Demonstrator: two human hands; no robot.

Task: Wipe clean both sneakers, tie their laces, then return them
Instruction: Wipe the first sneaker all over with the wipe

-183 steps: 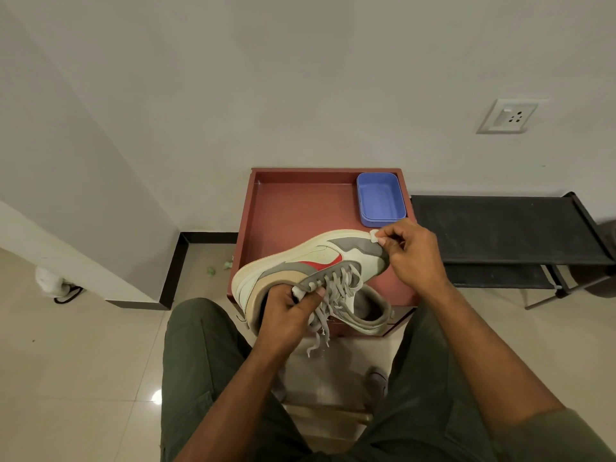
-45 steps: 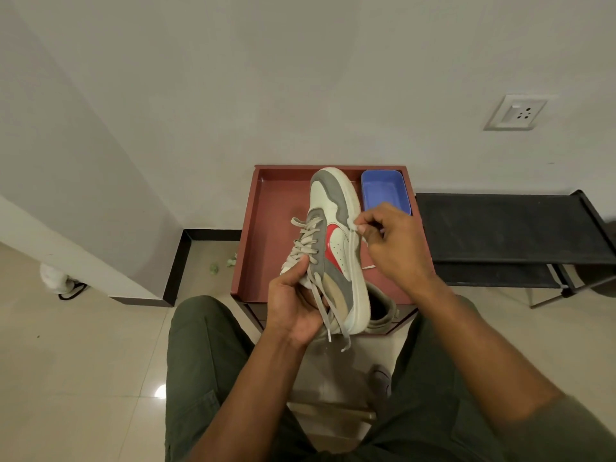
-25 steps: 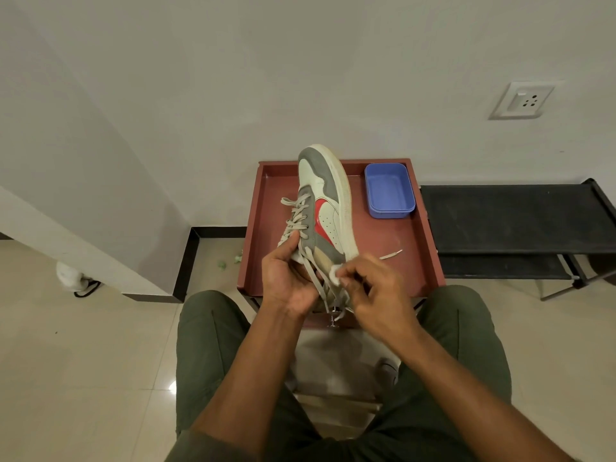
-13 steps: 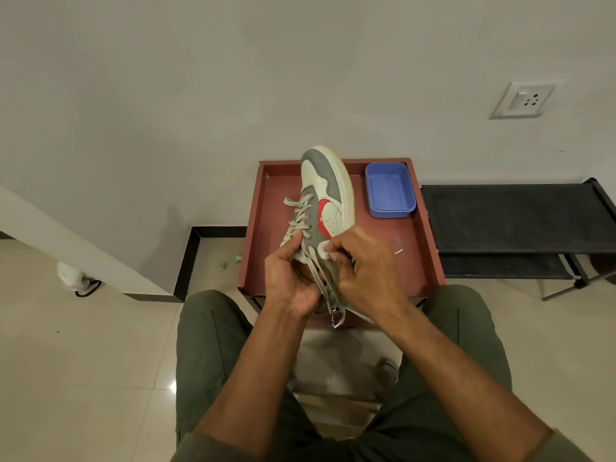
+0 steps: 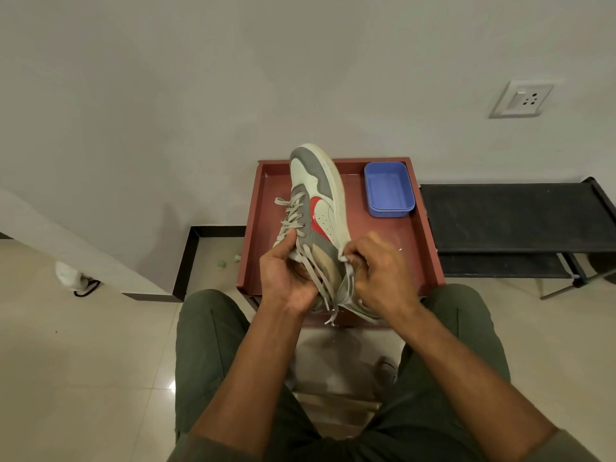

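A white and grey sneaker (image 5: 318,198) with a red side mark is held up over the red-brown tray (image 5: 423,248), toe pointing away, its grey laces (image 5: 291,213) loose and dangling. My left hand (image 5: 286,271) grips it at the tongue and collar, thumb on the laces. My right hand (image 5: 375,271) is closed on a small white wipe (image 5: 346,260), pressed against the sole edge near the heel. A second sneaker (image 5: 358,308) lies partly hidden beneath my hands on the tray's near edge.
A blue plastic tub (image 5: 388,190) sits at the tray's far right corner. A black shoe rack (image 5: 513,221) stands to the right against the wall. My knees in green trousers flank the tray. Small green scraps (image 5: 228,260) lie on the floor at left.
My right hand with the wipe has moved from the sneaker's side panel to the right, onto the sole edge near the heel. The sneaker stays upright in my left hand.
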